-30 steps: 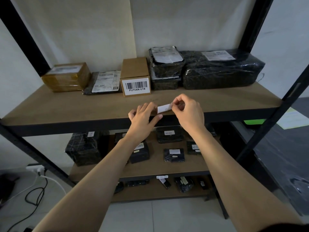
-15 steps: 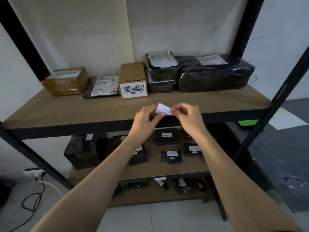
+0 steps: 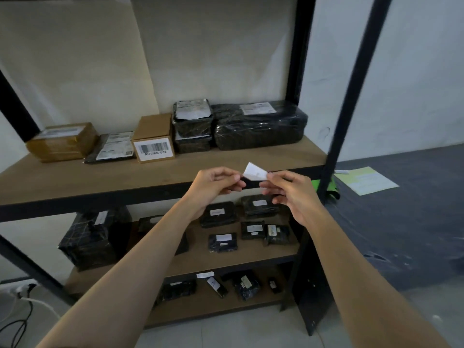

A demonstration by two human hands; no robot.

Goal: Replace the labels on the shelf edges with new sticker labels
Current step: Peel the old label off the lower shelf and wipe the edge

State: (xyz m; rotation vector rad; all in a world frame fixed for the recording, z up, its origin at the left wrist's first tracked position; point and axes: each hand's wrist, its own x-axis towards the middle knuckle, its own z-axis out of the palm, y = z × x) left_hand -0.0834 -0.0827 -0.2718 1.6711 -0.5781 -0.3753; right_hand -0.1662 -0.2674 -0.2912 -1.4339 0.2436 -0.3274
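A small white label (image 3: 254,172) is held in the air just in front of the black edge (image 3: 100,197) of the wooden shelf. My left hand (image 3: 213,184) pinches its left end between thumb and fingers. My right hand (image 3: 291,189) pinches its right end. The label is bent and tilted, with its upper corner sticking up. Another white label (image 3: 205,275) sits on the edge of the lower shelf.
On the shelf stand a brown box (image 3: 62,140), a barcode box (image 3: 153,139) and black wrapped parcels (image 3: 258,125). Small black packets (image 3: 222,242) lie on the shelf below. Black uprights (image 3: 351,96) frame the rack. A dark mat with paper sheets (image 3: 364,180) lies at the right.
Both hands have pulled the label away from the shelf edge and lifted it slightly. The camera has turned to the right and down.
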